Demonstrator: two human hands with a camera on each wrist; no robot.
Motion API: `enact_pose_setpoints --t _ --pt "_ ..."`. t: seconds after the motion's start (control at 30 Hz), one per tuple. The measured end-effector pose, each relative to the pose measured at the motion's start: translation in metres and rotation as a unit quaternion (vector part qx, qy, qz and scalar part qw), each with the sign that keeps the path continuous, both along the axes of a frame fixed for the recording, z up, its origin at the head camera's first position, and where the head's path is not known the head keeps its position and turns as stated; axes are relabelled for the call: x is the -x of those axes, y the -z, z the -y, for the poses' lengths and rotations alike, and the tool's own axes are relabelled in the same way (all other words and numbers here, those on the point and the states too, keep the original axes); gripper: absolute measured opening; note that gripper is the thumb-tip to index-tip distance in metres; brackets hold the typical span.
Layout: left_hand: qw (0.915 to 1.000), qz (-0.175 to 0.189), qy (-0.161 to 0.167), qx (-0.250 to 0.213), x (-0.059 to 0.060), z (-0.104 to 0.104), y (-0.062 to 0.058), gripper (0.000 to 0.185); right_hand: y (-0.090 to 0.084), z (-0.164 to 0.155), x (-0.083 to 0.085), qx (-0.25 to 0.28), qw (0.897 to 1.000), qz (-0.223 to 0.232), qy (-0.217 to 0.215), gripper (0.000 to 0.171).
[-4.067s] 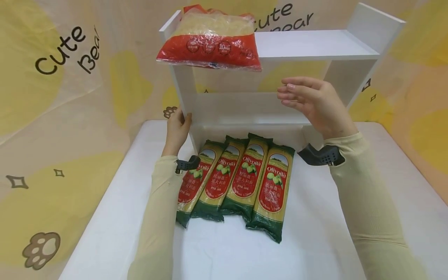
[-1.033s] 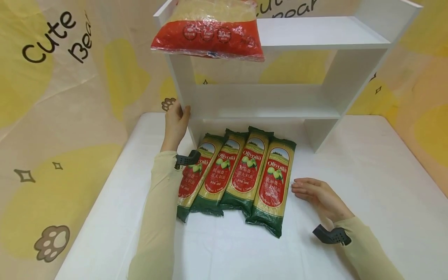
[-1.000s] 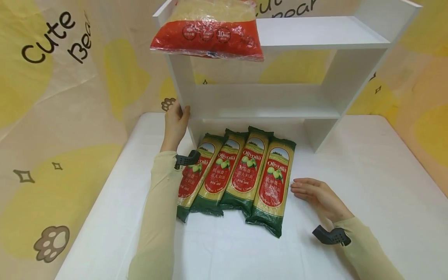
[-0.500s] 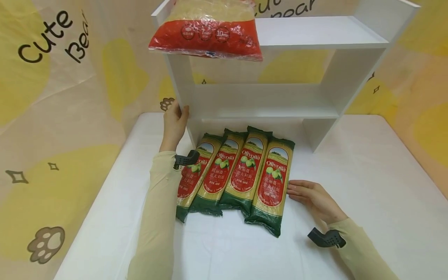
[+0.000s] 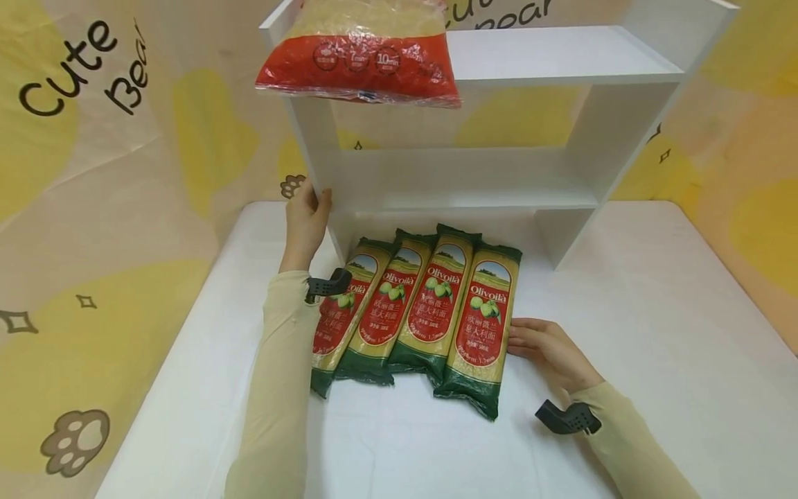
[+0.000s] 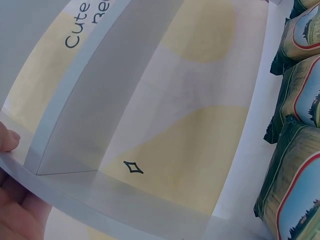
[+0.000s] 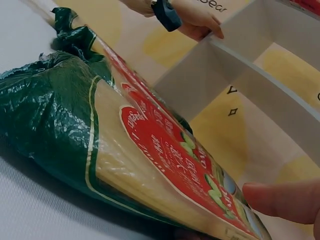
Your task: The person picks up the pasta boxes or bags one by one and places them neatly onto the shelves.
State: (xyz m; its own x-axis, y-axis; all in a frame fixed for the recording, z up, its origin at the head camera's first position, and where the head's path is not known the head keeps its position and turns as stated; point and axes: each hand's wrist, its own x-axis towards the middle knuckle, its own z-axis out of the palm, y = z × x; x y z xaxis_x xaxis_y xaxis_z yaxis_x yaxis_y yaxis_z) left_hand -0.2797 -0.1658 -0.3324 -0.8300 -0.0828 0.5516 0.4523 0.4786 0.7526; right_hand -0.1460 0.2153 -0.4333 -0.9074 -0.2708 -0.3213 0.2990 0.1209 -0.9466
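The right hand [image 5: 545, 346] lay on the table [image 5: 654, 333], fingers relaxed and touching the side of the rightmost pasta pack [image 5: 483, 326], one of four lying before the shelf [image 5: 561, 55]. The left hand [image 5: 305, 218] gripped the shelf's left upright.

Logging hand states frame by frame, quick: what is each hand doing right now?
Left hand: grips the left side panel of the white shelf.
Right hand: fingers at the right edge of the rightmost spaghetti pack; whether it grips cannot be told.
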Motion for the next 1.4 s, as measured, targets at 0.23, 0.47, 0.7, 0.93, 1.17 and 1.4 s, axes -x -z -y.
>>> enact_pose_setpoints --t 0.23,0.47,0.7,0.93,1.17,1.4 --pt "0.9999 0.002 -0.007 0.009 0.001 0.0 0.001 0.026 0.002 0.006 0.002 0.011 1.0 0.021 -0.013 0.054" --pt "1.0 -0.001 -0.003 -0.009 0.002 -0.001 0.001 0.027 0.001 0.016 0.004 0.016 0.999 0.026 -0.017 0.054" --pt "0.9998 0.004 -0.001 -0.022 0.002 -0.003 0.0 0.028 0.003 0.023 0.004 0.038 0.998 0.041 0.022 0.055" --pt "0.9997 0.016 -0.007 -0.014 -0.022 -0.015 -0.02 0.028 0.007 0.026 0.002 0.07 0.994 0.061 0.059 0.057" --pt "0.9997 0.014 0.002 -0.018 -0.028 -0.017 -0.026 0.028 0.008 0.028 0.002 0.066 0.993 0.067 0.066 0.055" --pt "0.9998 0.01 0.002 -0.019 -0.027 -0.016 -0.024 0.028 0.01 0.03 0.003 0.028 0.999 0.036 0.004 0.055"
